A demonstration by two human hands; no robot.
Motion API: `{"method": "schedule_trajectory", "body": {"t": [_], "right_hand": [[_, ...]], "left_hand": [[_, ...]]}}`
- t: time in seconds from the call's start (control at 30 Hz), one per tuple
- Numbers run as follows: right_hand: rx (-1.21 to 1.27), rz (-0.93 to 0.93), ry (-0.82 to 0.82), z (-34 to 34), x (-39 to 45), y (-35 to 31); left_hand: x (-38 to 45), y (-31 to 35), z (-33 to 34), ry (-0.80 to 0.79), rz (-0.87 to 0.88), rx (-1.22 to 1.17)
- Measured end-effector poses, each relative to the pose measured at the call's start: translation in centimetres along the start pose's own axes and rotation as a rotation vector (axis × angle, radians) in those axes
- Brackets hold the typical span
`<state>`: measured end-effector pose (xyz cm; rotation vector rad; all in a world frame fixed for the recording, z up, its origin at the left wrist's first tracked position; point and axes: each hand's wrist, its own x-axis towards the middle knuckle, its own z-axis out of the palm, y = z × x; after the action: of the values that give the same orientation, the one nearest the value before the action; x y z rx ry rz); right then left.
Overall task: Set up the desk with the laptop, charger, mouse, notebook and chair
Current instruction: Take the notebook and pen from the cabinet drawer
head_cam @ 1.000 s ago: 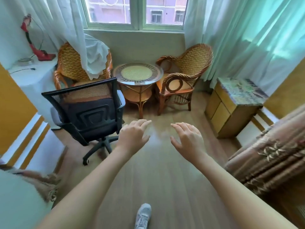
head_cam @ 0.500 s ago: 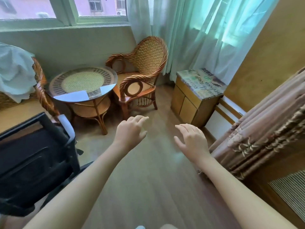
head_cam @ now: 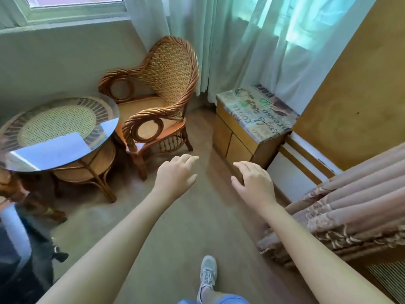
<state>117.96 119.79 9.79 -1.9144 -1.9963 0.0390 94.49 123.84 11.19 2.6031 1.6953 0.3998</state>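
Observation:
The black office chair (head_cam: 24, 255) shows only as a blurred dark shape at the bottom-left corner. My left hand (head_cam: 176, 175) is held out over the wooden floor, fingers relaxed, holding nothing. My right hand (head_cam: 254, 182) hovers beside it, fingers loosely spread and empty. Both hands are well to the right of the chair and touch nothing. No laptop, charger, mouse, notebook or desk is in view.
A wicker armchair (head_cam: 157, 93) stands ahead, a round glass-topped rattan table (head_cam: 57, 132) to its left. A low wooden cabinet (head_cam: 247, 132) with a printed top sits ahead right by the curtains (head_cam: 252, 36). A patterned bedspread (head_cam: 350, 205) hangs at the right. My shoe (head_cam: 208, 273) is on the floor.
The view has swung right: the office chair slid from the left middle to the bottom-left corner, and the cabinet and bedspread came closer. Both hands stayed raised and empty.

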Motion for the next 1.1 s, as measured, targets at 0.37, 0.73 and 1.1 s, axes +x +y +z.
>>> {"method": "schedule_trajectory", "body": {"t": [0.37,0.73,1.1], "right_hand": [[0.005,0.088,-0.01,3.9,15.9,7.1],[-0.073,0.343,-0.025,10.6,32.3,12.1],[-0.117,0.606,-0.087,16.7,44.1,13.6]], "left_hand": [[19.5,-2.1,5.6,-0.092,0.023,-0.032],[42.6,-5.6,16.3,-0.283,0.235,-0.107],[57.7,-9.8,25.3,-0.539,0.346,-0.148]]}}
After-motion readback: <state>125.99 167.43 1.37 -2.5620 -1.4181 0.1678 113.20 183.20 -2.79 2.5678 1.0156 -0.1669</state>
